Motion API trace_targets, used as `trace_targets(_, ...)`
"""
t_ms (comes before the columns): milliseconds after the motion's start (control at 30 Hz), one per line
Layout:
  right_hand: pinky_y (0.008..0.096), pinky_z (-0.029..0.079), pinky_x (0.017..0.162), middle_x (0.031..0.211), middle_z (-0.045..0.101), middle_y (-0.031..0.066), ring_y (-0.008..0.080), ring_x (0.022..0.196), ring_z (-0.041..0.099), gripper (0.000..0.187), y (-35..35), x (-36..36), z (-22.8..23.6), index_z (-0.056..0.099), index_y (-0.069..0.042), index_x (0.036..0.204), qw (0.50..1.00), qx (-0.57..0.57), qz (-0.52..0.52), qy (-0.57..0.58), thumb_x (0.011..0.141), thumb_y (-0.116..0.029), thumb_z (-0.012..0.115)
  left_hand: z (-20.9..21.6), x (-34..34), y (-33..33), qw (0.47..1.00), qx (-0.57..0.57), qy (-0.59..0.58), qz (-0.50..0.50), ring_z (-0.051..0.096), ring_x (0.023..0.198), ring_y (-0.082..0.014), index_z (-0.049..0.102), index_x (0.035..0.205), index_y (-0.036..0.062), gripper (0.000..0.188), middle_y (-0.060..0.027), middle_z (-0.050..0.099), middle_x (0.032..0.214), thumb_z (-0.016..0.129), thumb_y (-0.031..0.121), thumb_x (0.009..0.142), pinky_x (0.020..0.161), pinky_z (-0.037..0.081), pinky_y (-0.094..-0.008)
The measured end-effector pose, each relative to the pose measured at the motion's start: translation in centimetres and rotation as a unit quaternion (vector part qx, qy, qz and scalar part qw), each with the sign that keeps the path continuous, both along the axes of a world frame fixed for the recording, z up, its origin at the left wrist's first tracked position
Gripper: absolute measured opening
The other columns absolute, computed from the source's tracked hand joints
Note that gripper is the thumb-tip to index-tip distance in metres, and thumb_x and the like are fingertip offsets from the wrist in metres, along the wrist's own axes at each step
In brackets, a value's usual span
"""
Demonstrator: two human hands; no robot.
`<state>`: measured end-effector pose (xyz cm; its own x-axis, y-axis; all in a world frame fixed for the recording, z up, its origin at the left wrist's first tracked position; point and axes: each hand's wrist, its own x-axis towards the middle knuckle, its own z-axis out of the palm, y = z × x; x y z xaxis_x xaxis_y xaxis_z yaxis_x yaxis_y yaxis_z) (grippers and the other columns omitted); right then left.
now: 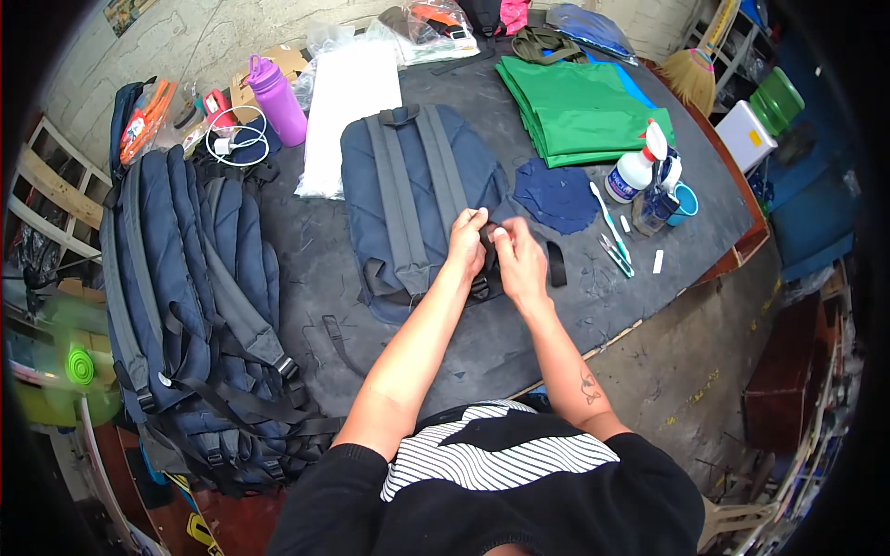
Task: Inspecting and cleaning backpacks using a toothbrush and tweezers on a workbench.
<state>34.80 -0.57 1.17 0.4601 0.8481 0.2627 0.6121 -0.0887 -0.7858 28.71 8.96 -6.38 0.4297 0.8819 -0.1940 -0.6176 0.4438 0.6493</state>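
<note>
- Dark strap (pixel 489 237) at the backpack's right edge: largely covered by fingers, its path between the hands hard to follow
- Left hand (pixel 469 245): curled closed around that strap, fingertips out of sight
- Right hand (pixel 521 261): just beside it, partly closed, thumb toward the strap; blur on the fingers, so I cannot tell whether it grips
- Blue-grey backpack (pixel 424 185): flat mid-table, shoulder straps up, near right corner partly behind the left forearm
- Green round thing (pixel 81 366), far left: smeared by blur, kind unclear
- Piled backpacks (pixel 176 278), left: overlapping, number hard to count
- Clear container (pixel 660 206), right: partly behind the spray bottle (pixel 633 173)
- Blue fabric piece (pixel 559 196): just right of the backpack, near the toothbrush (pixel 613 225)
- Folded green sheet (pixel 584 116), far right; purple bottle (pixel 278 104), far left
</note>
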Motion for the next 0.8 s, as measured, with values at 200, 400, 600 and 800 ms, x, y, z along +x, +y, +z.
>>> trace_targets(200,0.046,0.046,0.057,0.077,0.058,0.0123,0.0356,0.066,0.061,0.027,0.3,0.2,-4.6,0.053,-0.008,0.088,0.979,0.026,-0.087,-0.183,0.083,-0.032,0.064,-0.3,0.2,-0.6,0.999,0.049,-0.012,0.0,0.055,0.072,-0.0135,0.048,0.083,0.0092,0.015,-0.0019,0.052,0.079,0.051,0.015,0.096,0.067,0.048,-0.0292)
trace_targets(400,0.0466,0.047,0.061,0.082,0.065,0.0163,0.0369,0.071,0.064,0.03,0.7,-0.4,-3.8,0.049,-0.005,0.095,0.983,-0.004,-0.117,-0.14,0.081,-0.027,0.064,-2.1,0.0,0.0,0.999,0.048,-0.02,0.017,0.053,0.075,-0.0098,0.047,0.081,0.0097,0.018,0.0007,0.05,0.079,0.052,0.019,0.096,0.065,0.046,-0.0263)
trace_targets(600,0.0469,0.048,0.062,0.083,0.064,0.0173,0.0374,0.072,0.064,0.031,0.5,0.4,-4.5,0.046,-0.004,0.096,0.982,-0.011,-0.115,-0.148,0.079,-0.022,0.063,1.3,0.9,-1.6,0.998,0.01,-0.005,0.054,0.038,0.065,-0.0042,0.044,0.071,0.0123,0.025,0.0055,0.04,0.071,0.052,0.016,0.094,0.06,0.035,-0.0233)
trace_targets(800,0.0467,0.047,0.062,0.083,0.063,0.0169,0.0373,0.072,0.063,0.028,0.6,-0.3,-4.2,0.046,-0.003,0.093,0.985,0.02,-0.096,-0.141,0.079,-0.02,0.064,-2.4,0.0,0.1,0.997,0.07,-0.009,0.031,0.05,0.073,-0.0082,0.048,0.081,0.0105,0.015,0.0018,0.049,0.081,0.054,0.016,0.094,0.062,0.046,-0.026)
